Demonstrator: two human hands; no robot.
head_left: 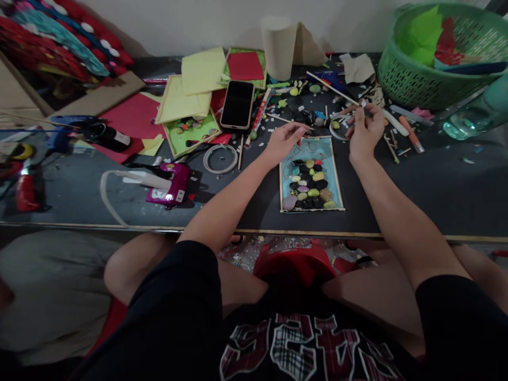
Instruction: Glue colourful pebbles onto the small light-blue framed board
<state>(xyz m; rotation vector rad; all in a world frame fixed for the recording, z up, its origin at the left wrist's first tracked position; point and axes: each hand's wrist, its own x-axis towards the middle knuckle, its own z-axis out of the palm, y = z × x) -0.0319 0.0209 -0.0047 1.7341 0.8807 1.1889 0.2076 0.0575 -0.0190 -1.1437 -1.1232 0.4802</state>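
Note:
A framed panel point(339, 196) with a blue backing lies on the dark table in front of me. Rows of coloured pebbles point(311, 184) cover its lower half, and thin reddish outlines run across the upper part. My left hand point(284, 142) is at the panel's top left corner, thumb and fingers drawn together; whatever they may hold is too small to make out. Right of the panel, my right hand point(366, 129) is raised with its fingertips pinched on a small white piece point(364, 104). A thin wooden stick point(331, 88) runs up to those fingertips; whether they grip it is unclear.
Left of the panel are a tape roll point(220, 159), a phone point(237, 105), other framed panels point(186, 106) and a purple power socket point(169, 183) with a glue gun's cable nearby. A green basket point(420, 79) and a clear bottle point(472, 116) stand at right. Scraps litter the back.

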